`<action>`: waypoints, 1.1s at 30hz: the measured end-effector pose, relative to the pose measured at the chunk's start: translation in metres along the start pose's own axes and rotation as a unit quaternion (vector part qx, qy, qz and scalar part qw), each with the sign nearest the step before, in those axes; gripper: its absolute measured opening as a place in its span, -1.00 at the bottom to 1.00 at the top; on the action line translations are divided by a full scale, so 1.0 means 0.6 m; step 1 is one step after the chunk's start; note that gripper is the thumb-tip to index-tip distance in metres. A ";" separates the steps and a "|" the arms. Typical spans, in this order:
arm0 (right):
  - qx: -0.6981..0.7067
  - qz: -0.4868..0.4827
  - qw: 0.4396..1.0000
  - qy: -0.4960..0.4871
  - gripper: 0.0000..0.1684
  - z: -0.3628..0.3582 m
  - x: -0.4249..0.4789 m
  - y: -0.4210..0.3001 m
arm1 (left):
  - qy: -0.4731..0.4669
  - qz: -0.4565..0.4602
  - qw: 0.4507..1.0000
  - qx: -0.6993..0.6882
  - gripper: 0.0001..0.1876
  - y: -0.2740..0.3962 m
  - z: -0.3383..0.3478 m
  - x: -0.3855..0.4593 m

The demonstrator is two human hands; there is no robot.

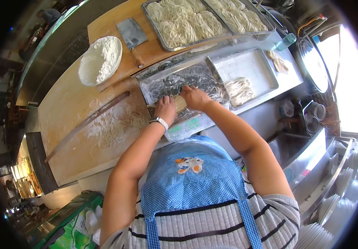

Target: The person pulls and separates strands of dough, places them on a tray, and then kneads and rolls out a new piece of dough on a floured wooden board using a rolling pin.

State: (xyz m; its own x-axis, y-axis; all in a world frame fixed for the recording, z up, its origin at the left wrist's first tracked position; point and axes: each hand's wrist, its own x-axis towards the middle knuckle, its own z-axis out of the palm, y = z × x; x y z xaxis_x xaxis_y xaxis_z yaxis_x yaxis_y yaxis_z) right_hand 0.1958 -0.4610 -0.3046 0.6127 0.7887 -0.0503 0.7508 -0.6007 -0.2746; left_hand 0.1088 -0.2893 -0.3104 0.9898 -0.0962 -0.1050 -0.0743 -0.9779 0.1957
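A small bundle of pale fresh noodles (180, 104) lies between my two hands, above a floury metal tray (185, 77). My left hand (165, 109), with a watch on its wrist, has its fingers curled on the bundle's left end. On its right end my right hand (195, 97) grips with bent fingers; the fingertips are partly hidden. The tray sits on a digital scale (183, 129) with a green-lit display. Close on the right, a second metal tray (244, 62) holds one portion of noodles (239, 91).
Two noodle-filled trays (185, 23) stand at the back. A cleaver (132, 32) and a bowl of flour (101, 60) are on the wooden board (63, 124). A long wooden rod (88, 124) lies left, beside noodle scraps (113, 127). Stacked plates (325, 208) fill the lower right.
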 end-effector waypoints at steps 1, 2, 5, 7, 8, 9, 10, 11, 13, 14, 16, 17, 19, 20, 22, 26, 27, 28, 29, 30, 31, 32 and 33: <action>-0.004 -0.007 1.000 -0.008 -0.45 -0.001 -0.002 -0.006 | 0.007 -0.003 1.000 0.003 -0.49 -0.001 0.005 -0.005; -0.008 -0.013 1.000 -0.016 -0.45 -0.001 -0.002 -0.010 | 0.021 0.005 1.000 -0.015 -0.50 -0.008 0.008 -0.003; 0.111 0.028 0.992 -0.047 -0.49 -0.051 0.001 -0.001 | -0.053 -0.032 0.990 -0.127 -0.51 -0.015 -0.032 0.035; 0.214 0.037 0.975 -0.041 -0.49 -0.094 0.005 0.033 | -0.010 -0.019 0.981 -0.192 -0.57 -0.005 -0.077 0.085; 0.266 0.078 0.960 -0.029 -0.54 -0.118 0.002 0.049 | -0.021 -0.021 0.978 -0.206 -0.57 0.015 -0.123 0.104; 0.310 0.093 0.945 -0.042 -0.52 -0.138 0.007 0.069 | -0.041 -0.011 0.971 -0.235 -0.54 0.033 -0.166 0.119; 0.358 0.081 0.930 -0.027 -0.49 -0.157 0.006 0.087 | -0.026 0.001 0.970 -0.241 -0.53 0.045 -0.193 0.131; 0.406 0.068 0.911 -0.011 -0.46 -0.169 0.007 0.101 | -0.011 0.011 0.969 -0.246 -0.51 0.053 -0.208 0.139; 0.406 0.069 0.910 -0.048 -0.43 -0.177 0.017 0.124 | -0.016 0.004 0.969 -0.245 -0.50 0.064 -0.210 0.146; 0.405 0.069 0.909 -0.066 -0.42 -0.178 0.019 0.132 | -0.017 -0.001 0.969 -0.245 -0.49 0.069 -0.209 0.149; 0.332 0.049 0.939 -0.073 -0.43 -0.147 0.024 0.137 | -0.026 -0.015 0.979 -0.202 -0.47 0.055 -0.143 0.145; 0.294 0.042 0.952 -0.077 -0.44 -0.124 0.024 0.138 | -0.032 -0.020 0.983 -0.181 -0.46 0.045 -0.098 0.141; 0.115 0.041 0.986 -0.114 -0.39 -0.088 0.021 0.125 | -0.036 0.006 0.990 -0.138 -0.44 0.028 -0.027 0.111; 0.081 0.032 0.991 -0.106 -0.33 -0.073 0.013 0.126 | -0.031 0.024 0.994 -0.098 -0.40 0.029 -0.014 0.096; 0.038 0.026 0.995 -0.092 -0.22 -0.067 0.002 0.118 | -0.012 0.011 0.993 -0.115 -0.39 0.037 -0.019 0.078; -0.009 0.009 0.997 -0.072 -0.03 -0.101 -0.016 0.107 | 0.002 -0.036 0.993 -0.110 -0.08 0.056 -0.060 0.070; -0.024 0.000 0.998 -0.065 0.00 -0.102 -0.019 0.112 | 0.009 -0.040 0.994 -0.099 -0.01 0.065 -0.073 0.072; -0.022 -0.032 0.997 -0.067 -0.04 -0.099 -0.017 0.118 | -0.026 -0.060 0.993 -0.099 0.13 0.068 -0.071 0.083; -0.020 -0.062 0.996 -0.069 -0.08 -0.094 -0.011 0.123 | -0.027 -0.062 0.994 -0.092 0.10 0.072 -0.066 0.085; -0.018 -0.096 0.993 -0.069 -0.12 -0.092 -0.003 0.125 | -0.024 -0.068 0.994 -0.083 0.08 0.076 -0.064 0.079; 0.004 -0.112 0.993 -0.047 -0.20 -0.077 -0.004 0.136 | -0.025 -0.063 0.995 -0.078 0.05 0.085 -0.055 0.082; 0.025 -0.126 0.991 -0.024 -0.27 -0.053 -0.004 0.146 | -0.002 -0.026 0.997 -0.077 -0.04 0.086 -0.043 0.078; 0.046 -0.143 0.989 -0.003 -0.34 -0.039 -0.005 0.154 | 0.021 -0.008 0.998 -0.060 -0.08 0.085 -0.024 0.066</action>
State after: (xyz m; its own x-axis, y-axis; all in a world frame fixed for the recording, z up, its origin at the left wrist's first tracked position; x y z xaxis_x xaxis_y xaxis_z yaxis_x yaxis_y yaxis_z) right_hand 0.2691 -0.5217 -0.3071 0.3777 0.9252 0.0363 0.8671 -0.3396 -0.3644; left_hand 0.1459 -0.3400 -0.2903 0.9951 -0.0711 -0.0694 -0.0461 -0.9493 0.3109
